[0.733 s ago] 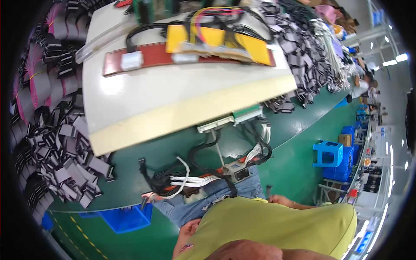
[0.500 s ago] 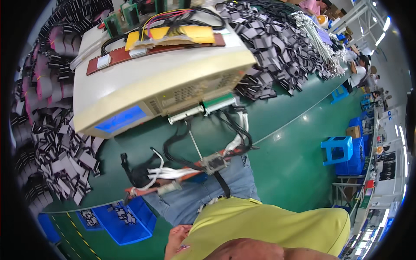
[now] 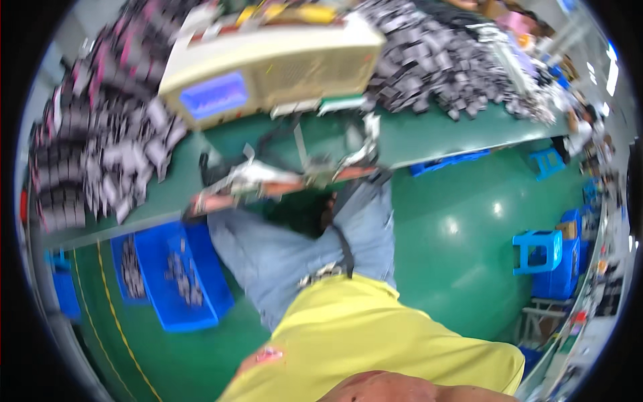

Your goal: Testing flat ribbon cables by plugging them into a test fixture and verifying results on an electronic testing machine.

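Observation:
Beside the left edge of my yellow shirt [image 3: 375, 321], a blurred sliver of skin shows, probably my left hand [image 3: 249, 365]; its fingers cannot be made out. My right hand is outside the picture. On the green table ahead stands a beige test instrument [image 3: 301, 70] with a lit blue screen [image 3: 214, 95]. Two wide connectors, one white [image 3: 295, 107] and one green [image 3: 343, 102], sit along its lower front. Dark and white cables run from there to a reddish fixture strip [image 3: 278, 188] at the table's near edge, above my lap. Neither hand is seen touching these.
Grey-and-black flat cable pieces lie heaped at left [image 3: 127, 147] and right [image 3: 442, 60] of the instrument. On the floor at left, a blue bin [image 3: 191, 325] holds similar pieces. A blue stool [image 3: 538, 249] stands at right. Another person [image 3: 580, 132] sits farther off.
The view has tilted and blurred: instrument, table and bins sit higher in the picture, and more of my jeans shows. The hand beside my shirt, with curled fingers before, is now mostly lost.

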Tool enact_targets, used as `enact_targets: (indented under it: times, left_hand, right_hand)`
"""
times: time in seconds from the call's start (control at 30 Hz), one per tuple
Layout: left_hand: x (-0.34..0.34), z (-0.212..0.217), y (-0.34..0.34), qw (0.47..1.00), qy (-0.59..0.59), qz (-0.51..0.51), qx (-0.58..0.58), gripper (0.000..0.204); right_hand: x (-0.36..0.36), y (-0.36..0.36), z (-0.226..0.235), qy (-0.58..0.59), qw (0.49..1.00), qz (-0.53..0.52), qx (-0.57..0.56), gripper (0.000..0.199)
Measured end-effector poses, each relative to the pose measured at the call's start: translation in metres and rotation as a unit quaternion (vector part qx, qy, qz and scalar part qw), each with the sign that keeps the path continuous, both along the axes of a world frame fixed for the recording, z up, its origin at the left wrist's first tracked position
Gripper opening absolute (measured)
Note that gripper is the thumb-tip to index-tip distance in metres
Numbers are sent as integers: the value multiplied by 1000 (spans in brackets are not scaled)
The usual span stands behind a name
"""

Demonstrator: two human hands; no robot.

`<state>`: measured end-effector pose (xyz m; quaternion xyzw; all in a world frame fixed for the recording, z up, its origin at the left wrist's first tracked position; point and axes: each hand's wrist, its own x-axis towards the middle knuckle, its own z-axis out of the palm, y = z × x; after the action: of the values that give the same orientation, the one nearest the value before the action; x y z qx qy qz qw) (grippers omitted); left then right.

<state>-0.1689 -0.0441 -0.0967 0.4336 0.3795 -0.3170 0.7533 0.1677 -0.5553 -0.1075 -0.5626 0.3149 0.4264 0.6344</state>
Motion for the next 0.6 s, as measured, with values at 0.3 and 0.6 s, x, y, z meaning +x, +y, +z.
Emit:
enact_targets:
  times: [0.3,0.6]
  left_hand:
    - [-55,-3,-45,999,-28,-4,43,24]
    - [-73,-3,-61,993,-16,-59,97,24]
  right_hand:
    - [-51,-29,-14,-46,987,20,-155,23]
    - [-113,-90,-56,-31,970,18,-241,22]
